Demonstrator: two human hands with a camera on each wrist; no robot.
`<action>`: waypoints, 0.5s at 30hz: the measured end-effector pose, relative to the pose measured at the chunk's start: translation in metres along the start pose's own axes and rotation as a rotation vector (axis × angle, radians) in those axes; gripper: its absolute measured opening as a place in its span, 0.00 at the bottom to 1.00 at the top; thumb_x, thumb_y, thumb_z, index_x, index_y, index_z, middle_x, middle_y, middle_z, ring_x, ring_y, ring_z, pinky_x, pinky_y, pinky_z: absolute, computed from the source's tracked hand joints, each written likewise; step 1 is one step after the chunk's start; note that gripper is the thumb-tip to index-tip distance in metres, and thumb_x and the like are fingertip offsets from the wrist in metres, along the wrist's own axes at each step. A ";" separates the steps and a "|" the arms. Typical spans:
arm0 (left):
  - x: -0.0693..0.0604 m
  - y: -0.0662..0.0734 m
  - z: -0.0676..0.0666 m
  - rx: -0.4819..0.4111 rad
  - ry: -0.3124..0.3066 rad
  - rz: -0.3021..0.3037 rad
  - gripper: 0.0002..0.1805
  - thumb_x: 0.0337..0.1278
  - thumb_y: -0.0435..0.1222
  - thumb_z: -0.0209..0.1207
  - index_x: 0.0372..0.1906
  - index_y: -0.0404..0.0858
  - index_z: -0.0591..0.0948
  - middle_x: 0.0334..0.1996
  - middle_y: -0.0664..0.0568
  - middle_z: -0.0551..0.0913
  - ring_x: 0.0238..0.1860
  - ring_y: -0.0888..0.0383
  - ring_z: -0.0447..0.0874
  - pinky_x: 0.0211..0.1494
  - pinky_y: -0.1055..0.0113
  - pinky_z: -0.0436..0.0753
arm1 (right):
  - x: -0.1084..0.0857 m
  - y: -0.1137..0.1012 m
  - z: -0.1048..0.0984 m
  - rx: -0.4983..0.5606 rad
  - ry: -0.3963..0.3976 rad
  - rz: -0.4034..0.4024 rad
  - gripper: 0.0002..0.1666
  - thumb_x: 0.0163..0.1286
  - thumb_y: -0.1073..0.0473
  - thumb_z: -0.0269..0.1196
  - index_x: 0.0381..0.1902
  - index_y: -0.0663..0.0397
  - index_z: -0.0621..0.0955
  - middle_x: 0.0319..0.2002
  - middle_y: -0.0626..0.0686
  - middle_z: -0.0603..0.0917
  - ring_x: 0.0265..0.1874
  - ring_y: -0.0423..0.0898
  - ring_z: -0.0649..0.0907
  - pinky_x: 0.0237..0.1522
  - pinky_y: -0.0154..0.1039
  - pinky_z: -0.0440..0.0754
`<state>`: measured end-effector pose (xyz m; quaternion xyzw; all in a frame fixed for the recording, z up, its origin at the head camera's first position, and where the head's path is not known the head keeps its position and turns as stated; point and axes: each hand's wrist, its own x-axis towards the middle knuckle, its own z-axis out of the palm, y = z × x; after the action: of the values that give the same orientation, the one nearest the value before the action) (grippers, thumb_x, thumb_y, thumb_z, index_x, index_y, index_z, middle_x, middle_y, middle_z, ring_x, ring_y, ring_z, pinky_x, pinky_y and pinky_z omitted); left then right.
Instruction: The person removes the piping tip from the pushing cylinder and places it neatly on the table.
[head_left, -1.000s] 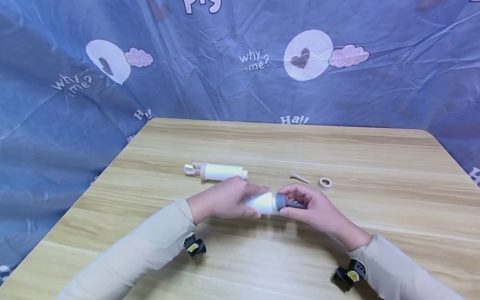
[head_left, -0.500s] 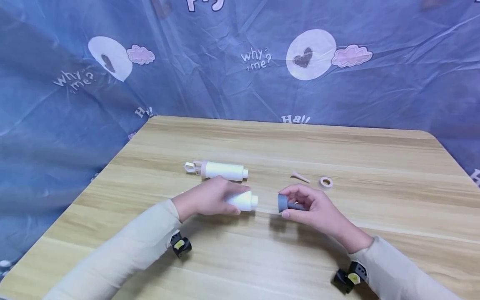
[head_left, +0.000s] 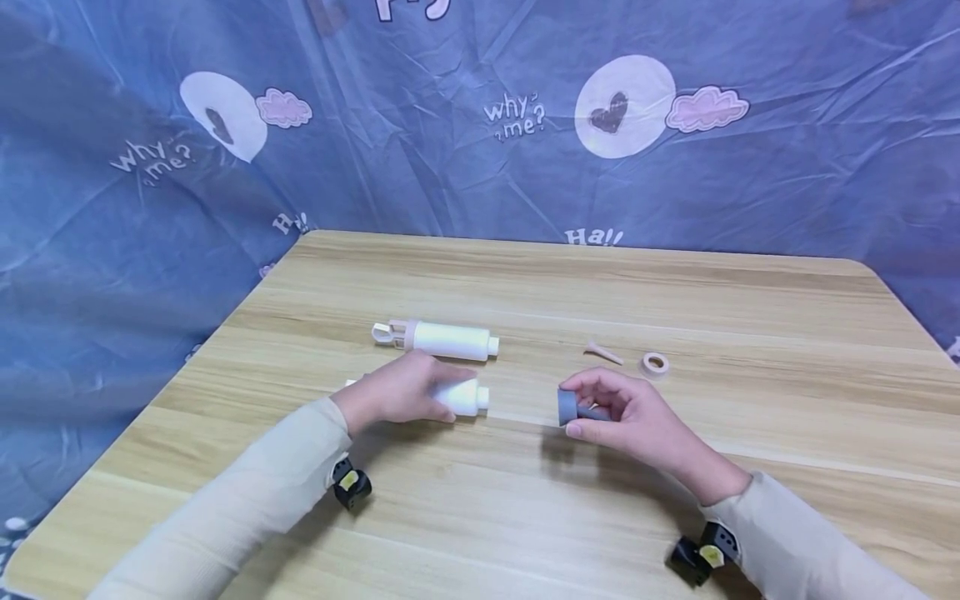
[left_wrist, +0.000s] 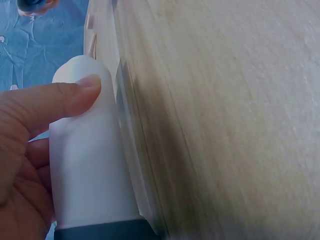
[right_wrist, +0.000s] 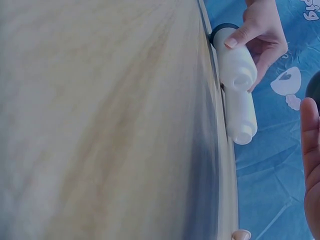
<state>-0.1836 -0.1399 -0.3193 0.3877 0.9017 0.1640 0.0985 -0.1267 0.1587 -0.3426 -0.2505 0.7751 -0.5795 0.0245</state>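
My left hand [head_left: 401, 387] grips a white cylinder [head_left: 467, 398] with a narrower neck that points right. In the left wrist view the thumb lies along the white cylinder [left_wrist: 92, 165], and a dark band [left_wrist: 107, 230] rings its near end. To the right, my right hand [head_left: 630, 408] pinches a grey-blue cap-like piece [head_left: 567, 407] with a thin stem running back under the palm. It is held above the table, apart from the cylinder's neck. In the right wrist view only part of the right hand [right_wrist: 311, 160] shows, at the edge.
Behind the left hand lies a similar white cylinder [head_left: 450, 341] with a pink collar and a white loop end. A small pink peg [head_left: 603, 353] and a pink ring [head_left: 655, 364] lie beyond the right hand. A blue printed cloth [head_left: 420, 167] hangs behind the wooden table [head_left: 750, 317].
The left hand has moved left with the white cylinder, so its neck has come away from the grey-blue cap-like piece. The right hand has stayed nearly still, holding that piece.
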 end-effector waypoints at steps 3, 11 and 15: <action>-0.001 -0.001 0.000 0.000 -0.003 -0.010 0.32 0.41 0.37 0.70 0.57 0.35 0.76 0.52 0.46 0.80 0.53 0.53 0.78 0.58 0.60 0.74 | 0.000 0.001 0.001 -0.004 0.000 -0.007 0.21 0.53 0.70 0.67 0.46 0.64 0.77 0.32 0.48 0.81 0.31 0.40 0.81 0.33 0.32 0.80; -0.002 -0.003 0.001 0.004 -0.013 -0.038 0.33 0.38 0.37 0.71 0.56 0.37 0.77 0.50 0.46 0.81 0.48 0.55 0.80 0.55 0.61 0.77 | 0.000 0.002 0.002 -0.009 0.000 -0.007 0.21 0.53 0.69 0.67 0.46 0.63 0.77 0.32 0.47 0.82 0.31 0.39 0.81 0.34 0.32 0.80; -0.002 -0.004 0.002 0.012 -0.004 -0.030 0.32 0.37 0.37 0.71 0.56 0.36 0.77 0.49 0.46 0.82 0.46 0.57 0.81 0.53 0.62 0.77 | 0.000 0.003 0.003 -0.004 -0.001 0.001 0.21 0.53 0.69 0.67 0.46 0.63 0.76 0.32 0.47 0.82 0.31 0.40 0.81 0.34 0.32 0.80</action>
<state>-0.1846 -0.1435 -0.3232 0.3752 0.9082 0.1562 0.1002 -0.1269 0.1569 -0.3459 -0.2503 0.7766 -0.5777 0.0247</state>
